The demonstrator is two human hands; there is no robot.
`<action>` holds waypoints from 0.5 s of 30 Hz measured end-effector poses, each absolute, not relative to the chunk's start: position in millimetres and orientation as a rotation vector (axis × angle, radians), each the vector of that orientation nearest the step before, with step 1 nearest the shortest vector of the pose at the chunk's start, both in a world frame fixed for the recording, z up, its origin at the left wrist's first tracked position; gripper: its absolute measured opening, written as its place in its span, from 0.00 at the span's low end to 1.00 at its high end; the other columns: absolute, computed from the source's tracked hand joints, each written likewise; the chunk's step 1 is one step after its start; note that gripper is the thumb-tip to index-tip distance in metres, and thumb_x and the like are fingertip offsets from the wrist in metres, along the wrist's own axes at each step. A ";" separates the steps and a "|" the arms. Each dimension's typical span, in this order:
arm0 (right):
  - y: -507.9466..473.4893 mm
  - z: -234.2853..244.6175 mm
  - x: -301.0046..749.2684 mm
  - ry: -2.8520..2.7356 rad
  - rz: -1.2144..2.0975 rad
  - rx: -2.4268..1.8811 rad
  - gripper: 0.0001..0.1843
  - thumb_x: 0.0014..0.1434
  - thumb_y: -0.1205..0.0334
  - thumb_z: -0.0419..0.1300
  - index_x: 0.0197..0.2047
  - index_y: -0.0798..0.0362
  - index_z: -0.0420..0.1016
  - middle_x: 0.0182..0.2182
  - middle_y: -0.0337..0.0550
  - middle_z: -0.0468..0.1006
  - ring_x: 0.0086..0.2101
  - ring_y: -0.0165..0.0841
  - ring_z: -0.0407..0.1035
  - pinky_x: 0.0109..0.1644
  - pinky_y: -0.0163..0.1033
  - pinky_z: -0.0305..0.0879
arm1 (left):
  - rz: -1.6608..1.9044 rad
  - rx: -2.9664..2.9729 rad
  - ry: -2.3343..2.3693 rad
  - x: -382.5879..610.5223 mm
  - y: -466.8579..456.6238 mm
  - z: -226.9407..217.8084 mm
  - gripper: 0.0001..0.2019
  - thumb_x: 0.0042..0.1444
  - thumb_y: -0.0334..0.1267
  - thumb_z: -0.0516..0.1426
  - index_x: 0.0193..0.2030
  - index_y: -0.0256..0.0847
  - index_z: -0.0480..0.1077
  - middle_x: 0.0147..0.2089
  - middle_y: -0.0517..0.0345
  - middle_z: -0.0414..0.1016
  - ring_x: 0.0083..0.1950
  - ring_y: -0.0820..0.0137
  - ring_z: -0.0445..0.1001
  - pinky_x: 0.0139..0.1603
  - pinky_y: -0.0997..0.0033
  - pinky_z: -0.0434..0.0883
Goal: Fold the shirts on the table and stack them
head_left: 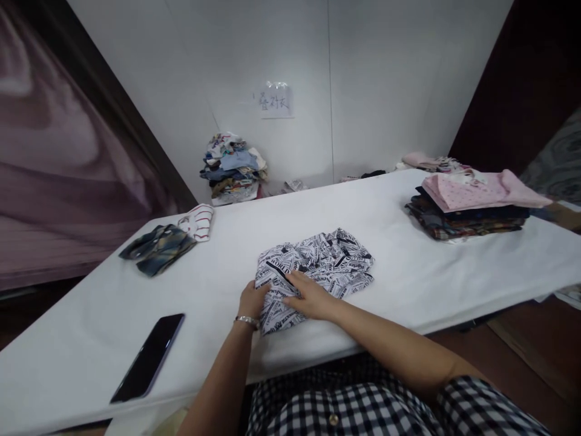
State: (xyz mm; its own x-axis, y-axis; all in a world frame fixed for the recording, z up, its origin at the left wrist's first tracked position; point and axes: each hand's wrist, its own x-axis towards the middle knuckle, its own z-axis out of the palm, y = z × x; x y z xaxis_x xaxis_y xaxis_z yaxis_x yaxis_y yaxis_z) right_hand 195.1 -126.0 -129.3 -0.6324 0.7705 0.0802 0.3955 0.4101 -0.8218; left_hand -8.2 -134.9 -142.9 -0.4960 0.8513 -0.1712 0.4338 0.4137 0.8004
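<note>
A black-and-white shirt with newspaper print lies partly folded on the white table in front of me. At its left edge, my left hand, with a bracelet at the wrist, grips the cloth; the thumb rests on top and the other fingers are mostly hidden. My right hand lies palm down on the shirt's near part, its fingers stretched out across the fabric. The shirt's right end is rumpled, with loose folds.
A phone lies at the table's near left. Behind it are a plaid garment and a striped one. Folded clothes are stacked at the right, pink on top. Another clothes pile stands by the wall under a paper sign.
</note>
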 end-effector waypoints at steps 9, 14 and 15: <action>-101.7 -139.9 204.2 -1.709 1.459 -1.057 0.41 0.56 0.38 0.53 0.67 0.46 0.50 0.65 0.43 0.53 0.63 0.39 0.50 0.65 0.48 0.49 | 0.993 1.231 2.116 23.7 -130.7 -100.9 0.12 0.47 0.37 0.57 0.40 0.38 0.71 0.39 0.52 0.78 0.41 0.64 0.74 0.41 0.70 0.68; -98.8 -131.3 208.0 -1.549 1.628 -1.087 0.42 0.57 0.41 0.55 0.68 0.50 0.48 0.65 0.49 0.54 0.62 0.39 0.51 0.64 0.47 0.51 | 0.998 1.235 2.092 32.6 -122.3 -97.7 0.16 0.48 0.37 0.58 0.45 0.37 0.70 0.43 0.50 0.78 0.44 0.64 0.74 0.45 0.70 0.67; -99.8 -128.6 208.2 -1.504 1.667 -1.078 0.42 0.57 0.42 0.55 0.68 0.51 0.48 0.64 0.50 0.54 0.62 0.39 0.52 0.64 0.47 0.51 | 0.996 1.227 2.096 31.2 -121.8 -98.9 0.16 0.48 0.37 0.58 0.45 0.37 0.71 0.43 0.50 0.78 0.44 0.64 0.74 0.45 0.69 0.67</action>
